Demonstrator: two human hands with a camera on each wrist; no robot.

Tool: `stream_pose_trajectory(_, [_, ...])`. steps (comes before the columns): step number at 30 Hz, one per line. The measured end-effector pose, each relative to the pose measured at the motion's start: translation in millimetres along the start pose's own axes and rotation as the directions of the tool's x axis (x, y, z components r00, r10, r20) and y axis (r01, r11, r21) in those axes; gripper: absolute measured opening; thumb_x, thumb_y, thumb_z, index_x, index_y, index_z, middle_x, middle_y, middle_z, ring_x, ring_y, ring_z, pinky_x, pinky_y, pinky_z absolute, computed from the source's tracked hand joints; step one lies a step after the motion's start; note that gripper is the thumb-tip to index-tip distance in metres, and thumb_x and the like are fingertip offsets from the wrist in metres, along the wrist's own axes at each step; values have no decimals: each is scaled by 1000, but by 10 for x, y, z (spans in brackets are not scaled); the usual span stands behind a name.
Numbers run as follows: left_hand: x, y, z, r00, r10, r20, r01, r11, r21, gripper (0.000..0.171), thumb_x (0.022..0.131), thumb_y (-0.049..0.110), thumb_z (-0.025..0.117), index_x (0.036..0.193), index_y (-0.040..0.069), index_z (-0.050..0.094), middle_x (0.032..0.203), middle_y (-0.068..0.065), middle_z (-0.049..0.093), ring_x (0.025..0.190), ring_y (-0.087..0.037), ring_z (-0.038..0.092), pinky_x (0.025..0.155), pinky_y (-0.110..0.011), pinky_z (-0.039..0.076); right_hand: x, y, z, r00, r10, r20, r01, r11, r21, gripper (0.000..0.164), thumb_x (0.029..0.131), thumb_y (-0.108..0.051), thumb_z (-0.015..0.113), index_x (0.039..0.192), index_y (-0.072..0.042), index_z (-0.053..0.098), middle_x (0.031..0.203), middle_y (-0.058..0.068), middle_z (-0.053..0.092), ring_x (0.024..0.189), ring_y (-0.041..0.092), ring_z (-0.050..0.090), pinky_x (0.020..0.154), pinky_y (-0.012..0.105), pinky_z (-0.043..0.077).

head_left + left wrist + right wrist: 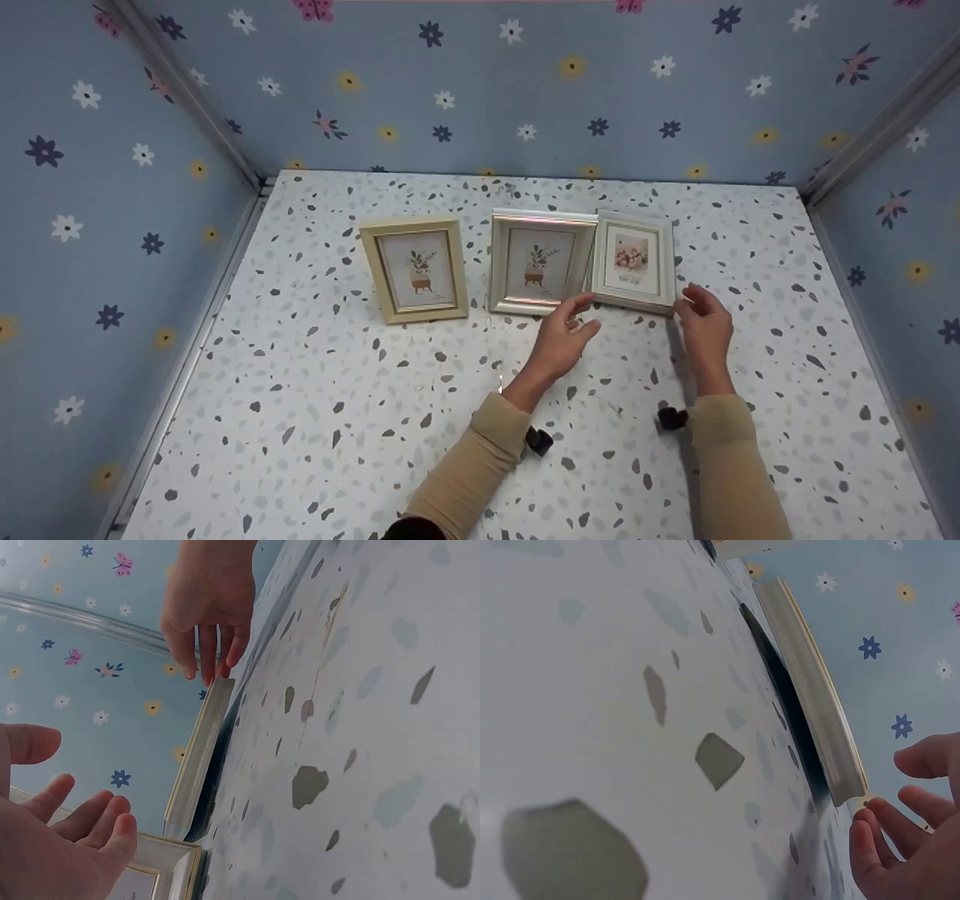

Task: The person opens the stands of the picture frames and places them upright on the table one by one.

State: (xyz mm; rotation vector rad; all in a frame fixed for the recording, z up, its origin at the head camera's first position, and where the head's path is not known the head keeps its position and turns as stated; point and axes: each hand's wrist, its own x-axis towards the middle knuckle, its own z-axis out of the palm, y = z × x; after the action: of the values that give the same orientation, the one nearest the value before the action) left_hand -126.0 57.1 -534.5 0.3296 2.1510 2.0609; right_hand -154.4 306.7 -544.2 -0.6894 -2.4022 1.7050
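At the right of the row, a cream picture frame (632,259) with a pink flower print leans back on the table. My right hand (705,326) is beside its lower right corner, fingertips right at the edge and fingers loosely bent. My left hand (559,341) has its thumb and fingers apart; its fingertips overlap the lower edge of the middle silver frame (513,306), near the cream frame's lower left corner. In the right wrist view, the cream frame (814,690) shows its bottom edge raised over a dark gap. A gold frame (426,315) with a plant print stands at the left.
The speckled white table (315,420) meets blue flowered walls (480,97) at the back and both sides. Silver and cream frames touch or overlap at their sides, while a gap separates the gold one. Small black devices (671,418) sit at both wrists.
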Motion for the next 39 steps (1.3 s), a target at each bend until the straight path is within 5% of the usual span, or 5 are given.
stream_pose_trajectory(12, [24, 9, 115, 994, -64, 93, 61, 997, 38, 55, 100, 22, 61, 151, 19, 42, 156, 0, 37, 143, -14, 33, 114, -39, 34, 184, -37, 134, 999, 42, 32, -39, 994, -105, 50, 99, -21, 60, 146, -7, 50, 143, 12, 53, 127, 22, 52, 101, 31, 45])
stream_pose_trajectory(20, [81, 17, 178, 989, -102, 109, 95, 993, 68, 64, 100, 24, 60, 156, 14, 32, 164, -8, 17, 148, -20, 22, 114, -32, 31, 271, -15, 190, 1000, 24, 18, -22, 991, -133, 49, 97, -23, 65, 142, -6, 55, 136, 12, 59, 119, 20, 58, 97, 28, 48])
stream_pose_trajectory(25, [136, 3, 235, 978, -171, 117, 160, 982, 101, 72, 99, 33, 62, 159, 19, 25, 166, -9, 6, 150, -25, 14, 115, -42, 30, 292, 5, 195, 1000, 7, -7, -8, 984, -176, 46, 96, -20, 66, 138, -4, 58, 132, 13, 62, 117, 21, 60, 96, 29, 49])
stream_pose_trajectory(32, [239, -42, 305, 964, -247, 93, 236, 965, 118, 76, 97, 35, 64, 159, 25, 22, 167, -5, 2, 151, -24, 7, 118, -46, 21, 298, -8, 193, 999, 30, -9, -32, 983, -183, 45, 98, -19, 63, 141, -6, 56, 135, 12, 61, 121, 21, 59, 101, 32, 47])
stream_pose_trajectory(39, [261, -24, 306, 964, -248, 99, 239, 966, 95, 78, 97, 33, 63, 161, 21, 19, 167, -4, 7, 151, -22, 10, 119, -43, 20, 293, -27, 170, 1000, 21, -4, -21, 981, -194, 42, 98, -18, 62, 137, -3, 59, 132, 16, 62, 122, 25, 57, 102, 35, 45])
